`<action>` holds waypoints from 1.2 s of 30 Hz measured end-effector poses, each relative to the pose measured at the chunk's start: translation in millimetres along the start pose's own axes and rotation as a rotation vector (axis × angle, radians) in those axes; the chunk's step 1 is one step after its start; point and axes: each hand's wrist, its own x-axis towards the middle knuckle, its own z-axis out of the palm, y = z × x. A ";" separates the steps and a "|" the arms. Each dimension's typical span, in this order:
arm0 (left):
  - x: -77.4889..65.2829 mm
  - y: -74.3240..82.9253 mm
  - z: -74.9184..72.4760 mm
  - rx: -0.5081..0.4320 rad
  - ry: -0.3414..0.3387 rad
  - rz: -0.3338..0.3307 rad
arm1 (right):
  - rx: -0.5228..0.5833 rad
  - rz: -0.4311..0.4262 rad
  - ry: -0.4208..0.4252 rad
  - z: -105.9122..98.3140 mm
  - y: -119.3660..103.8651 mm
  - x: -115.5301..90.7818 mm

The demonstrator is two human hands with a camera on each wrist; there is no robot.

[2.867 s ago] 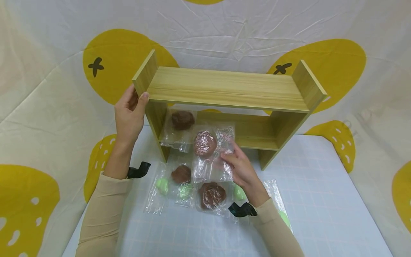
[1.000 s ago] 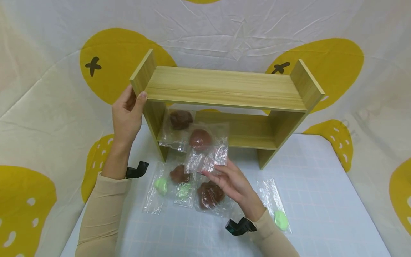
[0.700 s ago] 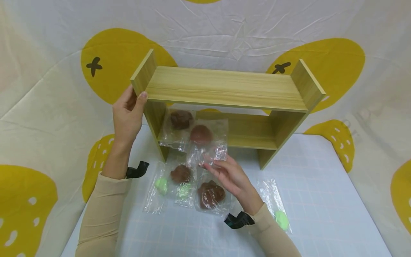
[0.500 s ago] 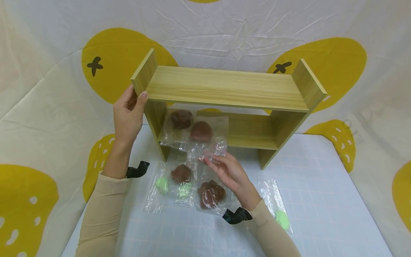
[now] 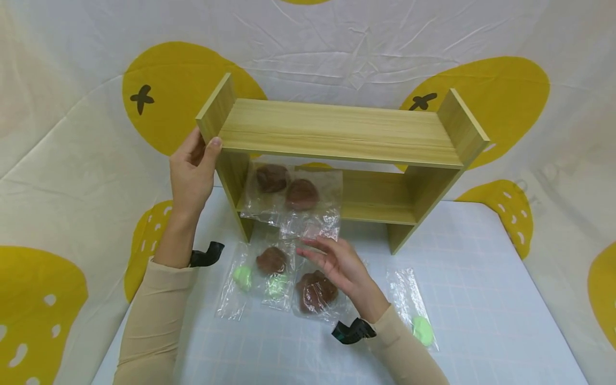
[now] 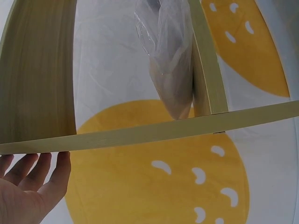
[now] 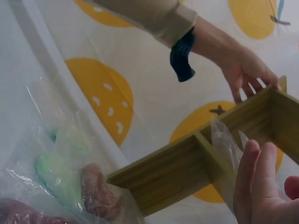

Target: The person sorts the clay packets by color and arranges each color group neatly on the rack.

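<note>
My left hand [image 5: 192, 174] grips the left side panel of a wooden shelf [image 5: 337, 131], thumb at its front edge; the left wrist view shows the fingertips against the outer side. On the lower board, two clear plastic bags, each with a brown lump, sit side by side: the left bag [image 5: 271, 179] near the side panel and the right bag [image 5: 302, 195] overlapping it. Their loose lower ends hang over the board's front edge. Just below the right bag is my right hand [image 5: 344, 267], fingers extended and loosely spread, holding nothing.
Before the shelf, on the pale checked cloth [image 5: 231, 347], lie more bags: a large brown lump [image 5: 316, 291], a smaller brown lump [image 5: 271, 260] and green lumps [image 5: 242, 278]. Farther right lies a bag with a green lump [image 5: 422, 330]. A patterned curtain [image 5: 313, 53] hangs behind.
My right hand has set the brown-lump bag on the lower board beside the other bag, let go and drawn slightly back toward me. The left hand stays on the shelf.
</note>
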 end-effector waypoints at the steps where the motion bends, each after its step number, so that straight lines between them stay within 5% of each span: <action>1: -0.2 0.3 0.0 0.000 0.001 0.001 | -0.029 0.001 0.003 0.5 1.0 -0.3; 5: -0.9 1.3 -0.1 0.007 0.004 0.000 | -0.074 0.000 0.015 2.4 2.9 0.9; 20: -0.5 -0.2 -0.1 -0.011 0.006 -0.010 | 0.041 -0.044 0.017 5.2 -5.7 17.0; 29: 4.3 -17.3 -3.1 -0.034 0.013 -0.005 | 0.060 -0.041 0.051 6.3 -5.0 24.4; 36: 0.5 -1.8 0.8 -0.016 0.013 0.000 | 0.095 -0.049 0.058 6.4 -5.5 30.1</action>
